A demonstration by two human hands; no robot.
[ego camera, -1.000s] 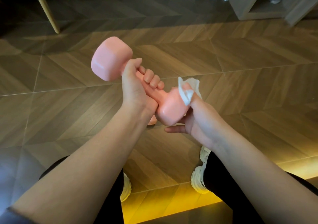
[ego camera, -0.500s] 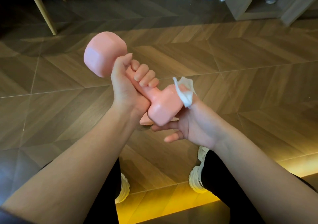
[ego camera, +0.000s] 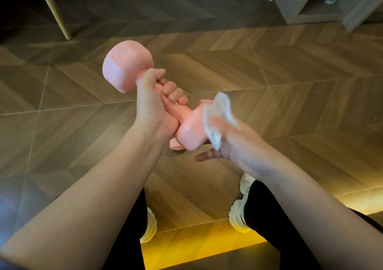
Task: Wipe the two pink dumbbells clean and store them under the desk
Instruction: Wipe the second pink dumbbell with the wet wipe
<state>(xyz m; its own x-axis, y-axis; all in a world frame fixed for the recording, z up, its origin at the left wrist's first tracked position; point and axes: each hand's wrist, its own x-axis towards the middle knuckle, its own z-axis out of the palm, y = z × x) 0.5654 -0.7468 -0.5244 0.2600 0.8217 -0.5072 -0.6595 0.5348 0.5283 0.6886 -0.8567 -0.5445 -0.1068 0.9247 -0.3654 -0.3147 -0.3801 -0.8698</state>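
Pink dumbbell [ego camera: 128, 68], wipe [ego camera: 219, 120] against it, half-hides second dumbbell [ego camera: 175, 145]; chair leg [ego camera: 56, 10] beyond.

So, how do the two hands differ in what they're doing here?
The left hand grips the handle of the pink dumbbell; the right hand holds a white wipe. The left hand sits between the two heads; the right hand presses the wipe on the near head. Both are bare and work the same dumbbell.
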